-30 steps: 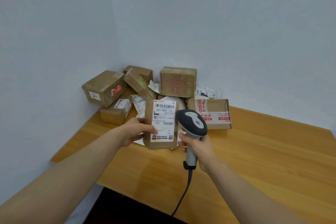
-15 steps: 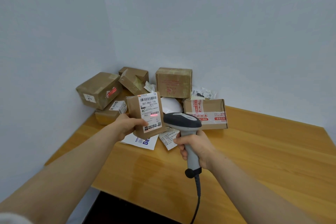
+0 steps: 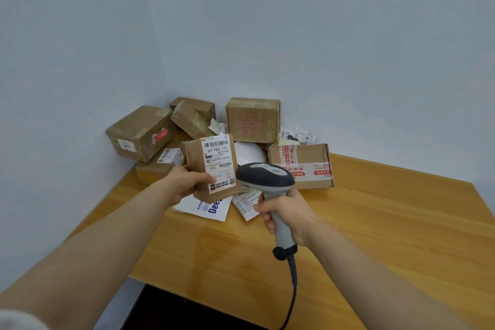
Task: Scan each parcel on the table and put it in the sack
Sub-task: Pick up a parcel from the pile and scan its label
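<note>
Pale grey walls (image 3: 294,35) are meeting in a corner, and a wooden table (image 3: 375,236) is standing against them.

In the head view, a pile of parcels is lying in the far corner of the table. A large brown box (image 3: 139,132) is leaning at the left, a square box (image 3: 253,119) is standing at the back, and a box with red printed tape (image 3: 302,166) is lying at the right. A white mailer (image 3: 206,207) with blue letters is lying flat in front of them.

We are holding a small brown parcel (image 3: 193,162) above the table with our left hand (image 3: 184,182). The thumb is pressing on its front and the other fingers are going behind it, so its white label (image 3: 218,166) is facing us.

Our right hand (image 3: 289,214) is wrapping its fingers around the grey handle of the scanner (image 3: 265,177). The scanner's dark head is just beside the parcel's right edge. Its cable (image 3: 293,289) is hanging down towards the near table edge.
</note>
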### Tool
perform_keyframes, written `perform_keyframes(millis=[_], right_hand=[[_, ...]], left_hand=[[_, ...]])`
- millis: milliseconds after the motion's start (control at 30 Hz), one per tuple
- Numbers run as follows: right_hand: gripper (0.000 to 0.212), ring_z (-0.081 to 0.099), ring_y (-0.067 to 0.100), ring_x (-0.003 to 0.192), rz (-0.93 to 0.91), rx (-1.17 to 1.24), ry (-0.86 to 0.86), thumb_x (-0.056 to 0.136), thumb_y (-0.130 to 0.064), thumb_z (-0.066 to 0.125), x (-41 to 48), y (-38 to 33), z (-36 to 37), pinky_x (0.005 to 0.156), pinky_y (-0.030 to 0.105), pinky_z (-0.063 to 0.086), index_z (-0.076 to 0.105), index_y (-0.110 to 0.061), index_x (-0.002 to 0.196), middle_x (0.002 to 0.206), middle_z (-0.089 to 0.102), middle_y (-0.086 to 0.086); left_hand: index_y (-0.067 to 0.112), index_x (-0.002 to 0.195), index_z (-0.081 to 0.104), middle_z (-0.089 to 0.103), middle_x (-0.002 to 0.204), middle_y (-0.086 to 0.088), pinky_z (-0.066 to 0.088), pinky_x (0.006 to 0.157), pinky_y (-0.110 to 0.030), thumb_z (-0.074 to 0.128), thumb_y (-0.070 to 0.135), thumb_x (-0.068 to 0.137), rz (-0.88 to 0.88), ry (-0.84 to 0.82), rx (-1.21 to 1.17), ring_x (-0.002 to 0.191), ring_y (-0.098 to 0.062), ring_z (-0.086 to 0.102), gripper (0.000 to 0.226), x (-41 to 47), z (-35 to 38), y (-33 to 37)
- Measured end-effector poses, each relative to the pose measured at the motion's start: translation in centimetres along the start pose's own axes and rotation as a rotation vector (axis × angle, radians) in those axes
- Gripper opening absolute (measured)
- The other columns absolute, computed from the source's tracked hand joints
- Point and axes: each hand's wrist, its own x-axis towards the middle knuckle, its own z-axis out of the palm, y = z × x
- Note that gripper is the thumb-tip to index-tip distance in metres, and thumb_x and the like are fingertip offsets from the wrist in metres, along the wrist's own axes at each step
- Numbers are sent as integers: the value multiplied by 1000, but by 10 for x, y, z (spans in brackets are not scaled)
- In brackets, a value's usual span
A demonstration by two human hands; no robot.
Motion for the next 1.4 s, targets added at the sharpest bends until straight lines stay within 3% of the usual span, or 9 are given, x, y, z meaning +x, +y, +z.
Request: perform_keyframes(millis=[167, 333, 500, 767, 967, 1067, 1167, 1267, 1400], right_hand=[[14, 42, 18, 40, -1, 52, 21, 79, 6, 66, 0, 0, 1, 46, 26, 38, 57, -3, 73, 52, 51, 9], [21, 48, 16, 43, 3, 324, 239, 78, 5, 71, -4, 0, -14, 44, 25, 44, 63, 1, 96, 59, 60, 9], [20, 49, 15, 46, -47, 565, 383, 78, 7, 68, -32, 15, -70, 46, 26, 46, 59, -2, 94, 63, 60, 9], [14, 53, 12, 44, -114, 950, 465, 86, 8, 58, -142, 53, -176, 44, 23, 50, 55, -5, 90, 67, 62, 10], [20, 58, 17, 55, -219, 884, 669, 86, 6, 63, -272, 101, -287, 44, 25, 48, 55, -4, 100, 79, 67, 18], [28, 57, 16, 53, -252, 840, 801, 81, 1, 72, -330, 115, -333, 44, 25, 46, 58, -1, 105, 75, 65, 13], [33, 61, 19, 62, -255, 781, 928, 73, -7, 80, -378, 125, -371, 48, 27, 49, 64, -1, 101, 75, 68, 8], [35, 65, 20, 62, -302, 782, 1033, 71, -4, 82, -411, 136, -408, 51, 29, 52, 61, -2, 99, 77, 69, 10], [52, 68, 29, 75, -350, 831, 1159, 67, -2, 84, -439, 147, -459, 70, 42, 56, 59, 4, 113, 94, 72, 19]], left_hand=[[14, 106, 57, 66, 107, -3, 52, 84, -32, 78, 3, 72, -2, -43, 21, 103, -20, 61, 42, 6, -1, -1], [10, 111, 62, 71, 106, -8, 48, 97, -38, 75, 17, 77, -22, -212, 85, 104, -23, 63, 37, 5, 11, 8], [12, 110, 62, 68, 103, -7, 53, 79, -37, 67, 25, 84, -33, -395, 48, 94, -22, 63, 30, -7, 72, 14], [15, 117, 58, 65, 112, -10, 54, 73, -38, 64, 37, 71, 34, -641, -47, 98, -26, 62, 51, -100, 217, 12], [13, 115, 59, 63, 116, -15, 52, 80, -40, 60, 45, 69, 22, -790, 19, 100, -29, 60, 55, -204, 379, -22], [13, 117, 59, 63, 116, -15, 53, 84, -42, 67, 43, 71, 39, -894, 93, 98, -28, 60, 56, -257, 457, -34], [13, 119, 59, 65, 115, -13, 54, 81, -38, 71, 41, 71, 59, -980, 138, 98, -26, 60, 57, -297, 521, -38], [15, 116, 62, 69, 113, -7, 56, 78, -29, 81, 36, 54, 99, -1082, 209, 100, -20, 63, 68, -326, 577, -34], [17, 119, 61, 73, 104, -3, 57, 66, -24, 80, 35, 49, 140, -1201, 317, 94, -16, 67, 74, -351, 649, -25]])
